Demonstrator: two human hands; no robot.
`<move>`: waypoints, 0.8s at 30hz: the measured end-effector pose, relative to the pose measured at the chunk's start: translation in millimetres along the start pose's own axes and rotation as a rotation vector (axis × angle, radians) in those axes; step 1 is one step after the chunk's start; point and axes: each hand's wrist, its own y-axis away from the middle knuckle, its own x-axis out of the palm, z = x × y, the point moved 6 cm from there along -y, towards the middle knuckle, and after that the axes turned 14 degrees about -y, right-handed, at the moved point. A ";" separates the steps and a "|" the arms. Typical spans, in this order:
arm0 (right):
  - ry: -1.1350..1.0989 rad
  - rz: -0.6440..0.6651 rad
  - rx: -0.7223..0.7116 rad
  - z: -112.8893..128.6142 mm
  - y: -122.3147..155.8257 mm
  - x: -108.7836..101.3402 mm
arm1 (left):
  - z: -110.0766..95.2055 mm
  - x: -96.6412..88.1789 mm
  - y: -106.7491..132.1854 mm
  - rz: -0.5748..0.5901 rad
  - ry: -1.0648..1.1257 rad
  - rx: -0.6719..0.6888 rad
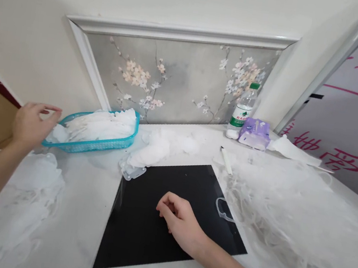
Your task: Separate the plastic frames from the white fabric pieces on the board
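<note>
My left hand (36, 125) is raised beside the left end of a blue plastic basket (102, 145). Its thumb and forefinger curve into a pinch, and nothing shows between the tips. Thin white pieces (102, 126) fill the basket in a heap. Over a black mat (135, 236) hovers or rests my right hand (181, 223), its fingers curled in; whatever they hold, if anything, is hidden. A clear frame-like piece (224, 210) lies near the mat's right edge. Translucent pieces (134, 171) overlap the mat's far left corner, with a white pile (154, 150) behind them.
Stringy translucent material (292, 211) is heaped at the right. More filmy white pieces (27, 191) lie at the left under my forearm. Toward the back stand a water bottle (241, 112) and a purple tissue pack (255, 133). A white-handled knife (227, 160) lies beyond the mat.
</note>
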 end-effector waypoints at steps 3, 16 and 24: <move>0.048 0.003 -0.001 1.2 1.1 0.6 | -9.3 -0.5 13.0 0.071 -0.111 0.198; 0.051 0.010 0.007 0.7 0.8 -0.2 | -26.0 22.1 24.5 0.132 -0.097 0.057; 0.031 0.026 0.021 1.2 1.3 -1.2 | -16.0 -14.7 29.5 -0.014 0.098 -0.107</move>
